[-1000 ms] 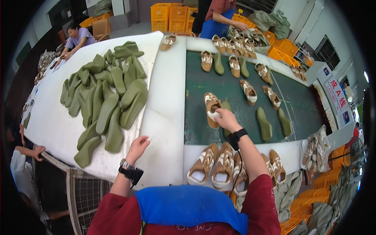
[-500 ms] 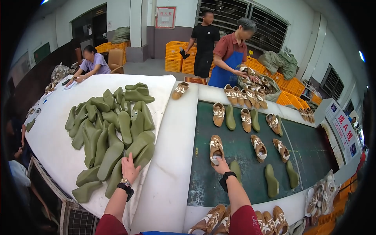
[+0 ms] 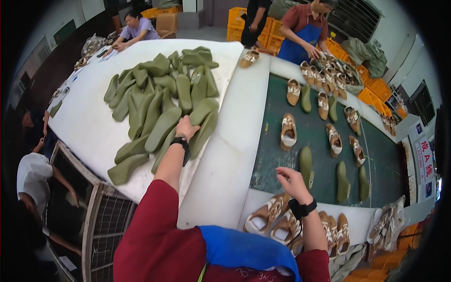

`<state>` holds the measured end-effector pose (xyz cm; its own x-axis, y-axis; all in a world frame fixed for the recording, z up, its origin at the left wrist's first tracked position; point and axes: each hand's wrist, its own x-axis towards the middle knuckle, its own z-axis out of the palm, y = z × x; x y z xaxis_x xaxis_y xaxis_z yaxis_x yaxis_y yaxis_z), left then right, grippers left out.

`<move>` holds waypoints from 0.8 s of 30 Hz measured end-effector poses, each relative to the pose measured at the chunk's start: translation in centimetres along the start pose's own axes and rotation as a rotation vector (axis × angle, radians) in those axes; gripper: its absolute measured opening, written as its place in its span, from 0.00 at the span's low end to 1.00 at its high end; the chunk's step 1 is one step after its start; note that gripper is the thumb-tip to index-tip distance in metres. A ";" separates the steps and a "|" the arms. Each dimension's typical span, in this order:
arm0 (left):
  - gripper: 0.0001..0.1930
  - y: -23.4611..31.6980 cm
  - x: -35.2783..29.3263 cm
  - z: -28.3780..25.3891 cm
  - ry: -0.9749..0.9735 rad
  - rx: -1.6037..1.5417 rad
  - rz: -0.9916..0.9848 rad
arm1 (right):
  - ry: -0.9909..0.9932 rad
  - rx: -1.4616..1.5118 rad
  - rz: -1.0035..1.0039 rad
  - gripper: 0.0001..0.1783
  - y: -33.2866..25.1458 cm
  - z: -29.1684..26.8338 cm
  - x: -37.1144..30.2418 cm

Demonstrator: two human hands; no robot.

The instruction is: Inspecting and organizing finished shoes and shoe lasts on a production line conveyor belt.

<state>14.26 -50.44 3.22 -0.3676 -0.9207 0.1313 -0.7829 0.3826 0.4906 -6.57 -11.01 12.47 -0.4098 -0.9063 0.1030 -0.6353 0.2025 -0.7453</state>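
Observation:
A heap of green shoe lasts covers much of the white table on my left. My left hand is at the heap's near right side, its fingers bent around the end of one last and partly hidden among its neighbours. My right hand hovers empty, fingers apart, above the near edge of the green conveyor belt. Just below it are brown-and-white sneakers on the white ledge. On the belt, a single sneaker stands beyond a green last, with more sneakers and lasts in rows to the right.
A person in a blue apron handles sneakers at the belt's far side. Another person sits at the white table's far left. A wire-mesh cart stands at the near left. Yellow crates are stacked behind.
My right hand has let go of the sneaker on the belt and drawn back toward me. The left hand stays at the lasts. My view has tipped downward.

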 end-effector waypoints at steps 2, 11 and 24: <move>0.26 -0.9 -2.0 0.0 0.097 0.064 0.092 | -0.025 0.016 0.006 0.13 -1.9 0.0 -1.5; 0.28 -1.6 -16.2 -2.7 -0.458 -0.794 -0.461 | -0.103 0.109 -0.031 0.12 -4.2 4.7 -5.4; 0.41 -3.2 -29.1 -1.2 -1.009 -1.504 -0.996 | -0.260 -0.654 0.193 0.55 -3.0 14.5 -4.6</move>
<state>28.08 -24.94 -1.12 -0.6661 -0.1696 -0.7263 -0.1040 -0.9432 0.3156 6.69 -12.79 4.70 -0.4372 -0.8744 -0.2106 -0.8618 0.4742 -0.1800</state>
